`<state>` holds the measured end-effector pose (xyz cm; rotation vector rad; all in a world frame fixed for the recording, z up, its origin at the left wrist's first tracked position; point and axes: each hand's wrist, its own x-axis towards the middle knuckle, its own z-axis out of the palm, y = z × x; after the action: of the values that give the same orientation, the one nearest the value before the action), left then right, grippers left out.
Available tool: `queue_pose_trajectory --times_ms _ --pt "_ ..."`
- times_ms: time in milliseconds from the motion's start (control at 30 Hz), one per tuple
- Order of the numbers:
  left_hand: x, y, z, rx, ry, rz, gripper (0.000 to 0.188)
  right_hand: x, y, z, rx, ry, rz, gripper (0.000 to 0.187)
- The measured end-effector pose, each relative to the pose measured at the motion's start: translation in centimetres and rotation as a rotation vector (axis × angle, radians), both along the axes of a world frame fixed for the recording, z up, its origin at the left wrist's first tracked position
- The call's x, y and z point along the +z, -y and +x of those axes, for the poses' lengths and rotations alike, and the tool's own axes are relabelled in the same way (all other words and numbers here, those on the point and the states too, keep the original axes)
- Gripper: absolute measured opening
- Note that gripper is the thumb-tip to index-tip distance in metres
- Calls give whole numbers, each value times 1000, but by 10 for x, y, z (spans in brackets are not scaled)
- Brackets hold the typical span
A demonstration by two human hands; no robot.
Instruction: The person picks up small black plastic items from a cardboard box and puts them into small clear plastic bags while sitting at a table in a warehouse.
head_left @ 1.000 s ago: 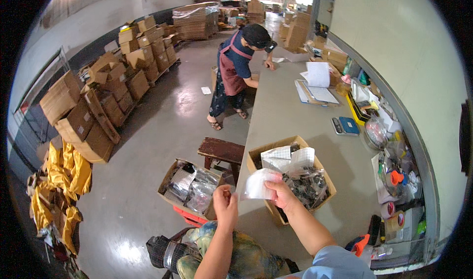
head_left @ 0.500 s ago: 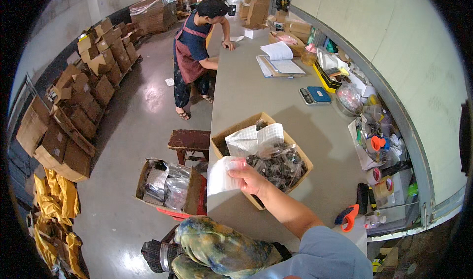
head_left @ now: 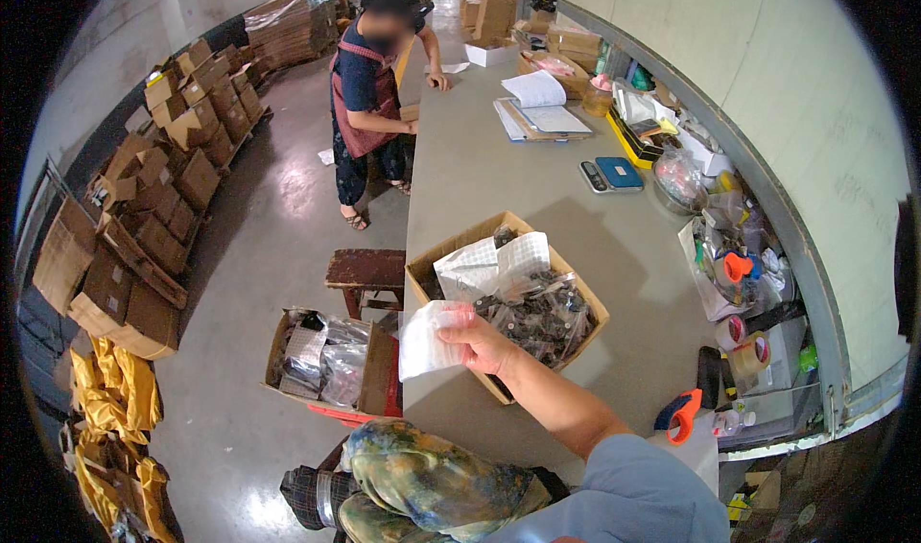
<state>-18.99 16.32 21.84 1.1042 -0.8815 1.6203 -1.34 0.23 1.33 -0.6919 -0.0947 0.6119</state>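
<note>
My right hand (head_left: 484, 340) reaches in from the lower right. Its fingers are closed, thumb on top, around a white plastic bag (head_left: 429, 349) that looks flat and partly see-through. The bag hangs over the table edge by the near left corner of an open cardboard box (head_left: 587, 298). Clear bags of small dark parts (head_left: 537, 318) fill this box, and white sheets (head_left: 467, 271) lie on top of them. My forearm crosses the box's near side. My left hand is out of view.
Left of the table, a smaller carton (head_left: 379, 370) of bagged items rests on a red support, near a wooden stool (head_left: 365, 271). A blue scale (head_left: 615, 172), clipboard papers (head_left: 542, 111) and an orange tape dispenser (head_left: 682, 416) lie on the table (head_left: 460, 178). A co-worker (head_left: 369, 111) stands at its far left side.
The co-worker's head has turned toward this side. My right hand keeps its grip on the white plastic bag, which has barely moved; the whole view has shifted slightly.
</note>
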Motion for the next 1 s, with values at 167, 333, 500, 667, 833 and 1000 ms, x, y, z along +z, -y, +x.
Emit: queue_pose_trajectory --times_ms 167,333,500,667,833,1000 --pt "1 -2 0 5 3 -8 30 1 2 -1 -9 9 -3 39" --pt "-1 -5 3 13 -2 -19 32 0 2 0 2 13 -1 40" --pt "-11 -14 14 73 -97 -92 33 -5 3 2 -19 9 -3 41" --pt "-56 -25 63 120 -681 -254 35 4 3 0 -29 30 5 39" --pt "-102 -32 125 -109 -1112 -205 34 7 0 0 19 102 14 36" --pt "-111 -21 163 163 -1287 107 34 14 1 -2 14 20 12 33"
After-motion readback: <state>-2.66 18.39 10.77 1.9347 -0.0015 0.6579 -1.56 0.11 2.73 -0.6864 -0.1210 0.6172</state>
